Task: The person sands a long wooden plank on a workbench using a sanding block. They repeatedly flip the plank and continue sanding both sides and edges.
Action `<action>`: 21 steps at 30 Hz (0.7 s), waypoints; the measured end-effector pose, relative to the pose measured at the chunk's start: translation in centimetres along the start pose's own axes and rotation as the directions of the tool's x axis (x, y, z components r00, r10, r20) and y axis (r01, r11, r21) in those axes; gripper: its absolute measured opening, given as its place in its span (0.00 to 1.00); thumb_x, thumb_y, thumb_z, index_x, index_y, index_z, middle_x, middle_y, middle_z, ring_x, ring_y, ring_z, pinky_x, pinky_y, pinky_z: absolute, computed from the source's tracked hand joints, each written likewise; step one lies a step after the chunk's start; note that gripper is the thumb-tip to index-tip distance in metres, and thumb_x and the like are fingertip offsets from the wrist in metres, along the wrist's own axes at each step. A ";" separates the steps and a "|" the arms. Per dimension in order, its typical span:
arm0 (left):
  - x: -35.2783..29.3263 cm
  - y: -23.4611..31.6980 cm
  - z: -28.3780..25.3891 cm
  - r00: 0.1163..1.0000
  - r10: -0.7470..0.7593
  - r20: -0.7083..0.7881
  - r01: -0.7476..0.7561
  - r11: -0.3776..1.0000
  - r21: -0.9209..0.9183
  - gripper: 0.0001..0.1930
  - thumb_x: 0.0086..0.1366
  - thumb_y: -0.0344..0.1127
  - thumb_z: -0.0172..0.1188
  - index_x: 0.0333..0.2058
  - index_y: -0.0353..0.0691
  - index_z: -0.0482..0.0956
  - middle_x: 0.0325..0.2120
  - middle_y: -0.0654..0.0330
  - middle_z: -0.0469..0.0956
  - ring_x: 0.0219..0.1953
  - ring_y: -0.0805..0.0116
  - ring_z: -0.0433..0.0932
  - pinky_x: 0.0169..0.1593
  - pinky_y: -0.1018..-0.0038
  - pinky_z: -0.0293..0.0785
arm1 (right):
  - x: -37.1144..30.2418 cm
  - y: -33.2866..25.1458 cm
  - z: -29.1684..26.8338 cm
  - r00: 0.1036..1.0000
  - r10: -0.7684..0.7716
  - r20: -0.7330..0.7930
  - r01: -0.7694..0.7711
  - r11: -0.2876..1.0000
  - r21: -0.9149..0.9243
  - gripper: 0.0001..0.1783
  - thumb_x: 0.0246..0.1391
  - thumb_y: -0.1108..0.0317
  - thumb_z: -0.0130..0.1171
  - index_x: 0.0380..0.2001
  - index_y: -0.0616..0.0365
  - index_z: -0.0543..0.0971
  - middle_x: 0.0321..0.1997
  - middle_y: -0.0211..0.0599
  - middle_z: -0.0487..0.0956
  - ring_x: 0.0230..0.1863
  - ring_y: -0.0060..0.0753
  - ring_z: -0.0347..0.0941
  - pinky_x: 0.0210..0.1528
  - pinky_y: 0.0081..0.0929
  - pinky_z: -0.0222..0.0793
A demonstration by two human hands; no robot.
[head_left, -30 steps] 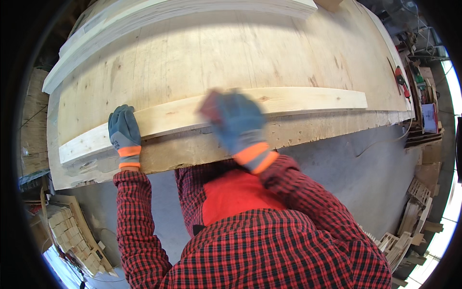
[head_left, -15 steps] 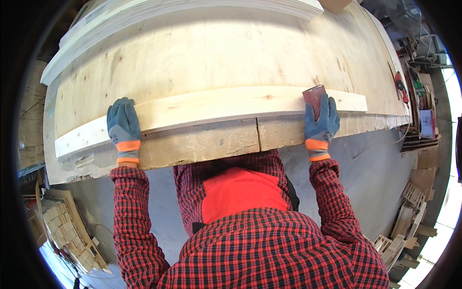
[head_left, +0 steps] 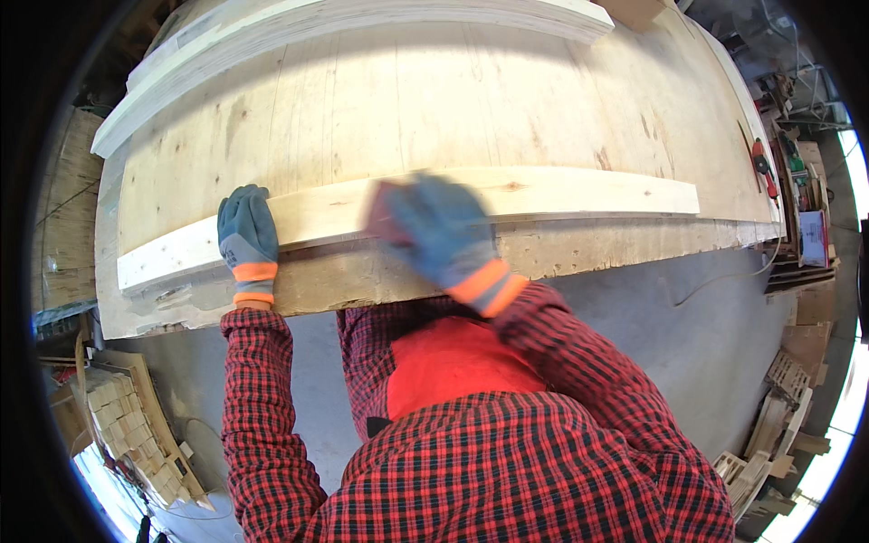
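Observation:
A long pale wooden board [head_left: 579, 189] lies along the near side of the plywood-topped bench. Near its left end my left hand [head_left: 246, 224], in a blue-grey glove with an orange cuff, grips the board with fingers over its top. My right hand [head_left: 444, 226], gloved the same way and smeared by motion, is over the middle of the board. It holds a piece of reddish-brown sandpaper [head_left: 385, 206] against the wood; whether it is wrapped round a block cannot be made out.
Several pale boards [head_left: 362, 23] lie stacked at the bench's far side. A red and black tool [head_left: 763, 167] lies near the right edge of the plywood top [head_left: 389, 100]. Stacked wood blocks [head_left: 136, 425] stand on the floor at lower left, wood scraps [head_left: 769, 434] at lower right.
My right hand has swept left along the board with the sandpaper, from near its right end to the middle. My left hand keeps its place on the board.

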State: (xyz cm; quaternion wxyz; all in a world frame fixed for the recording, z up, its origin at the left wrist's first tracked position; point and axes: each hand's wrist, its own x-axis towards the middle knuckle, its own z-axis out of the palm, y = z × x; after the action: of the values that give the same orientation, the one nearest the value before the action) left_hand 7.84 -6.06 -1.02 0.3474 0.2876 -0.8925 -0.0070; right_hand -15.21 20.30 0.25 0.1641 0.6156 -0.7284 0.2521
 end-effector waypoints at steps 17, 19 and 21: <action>0.0 -0.1 0.1 0.998 -0.051 0.031 0.051 0.999 0.002 0.11 0.76 0.33 0.54 0.40 0.39 0.86 0.41 0.49 0.85 0.48 0.45 0.81 0.57 0.55 0.76 | 4.6 -6.8 2.5 0.998 -0.018 0.063 0.010 0.993 0.117 0.33 0.55 0.45 0.70 0.59 0.51 0.79 0.66 0.53 0.77 0.62 0.58 0.75 0.63 0.59 0.70; -0.2 -0.2 0.1 0.998 -0.051 0.043 0.051 0.999 0.010 0.12 0.76 0.34 0.54 0.41 0.39 0.86 0.42 0.48 0.85 0.49 0.45 0.81 0.57 0.55 0.76 | 4.8 -6.2 2.4 0.993 -0.003 0.120 -0.013 0.991 0.133 0.35 0.56 0.43 0.69 0.61 0.53 0.79 0.68 0.53 0.76 0.65 0.58 0.75 0.66 0.56 0.69; -0.2 -0.1 0.0 0.998 -0.049 0.025 0.049 0.999 -0.006 0.12 0.76 0.34 0.54 0.41 0.39 0.86 0.42 0.48 0.85 0.49 0.45 0.81 0.57 0.55 0.76 | 3.8 -1.9 0.4 0.993 -0.008 0.118 -0.007 0.992 0.127 0.35 0.59 0.41 0.68 0.61 0.53 0.79 0.66 0.54 0.78 0.63 0.59 0.77 0.64 0.57 0.71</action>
State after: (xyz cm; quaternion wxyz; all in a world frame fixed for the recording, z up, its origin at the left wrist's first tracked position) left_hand 7.97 -6.06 -1.17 0.3368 0.3081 -0.8895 -0.0219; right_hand -14.04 16.76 2.31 0.0814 0.6386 -0.7193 0.2612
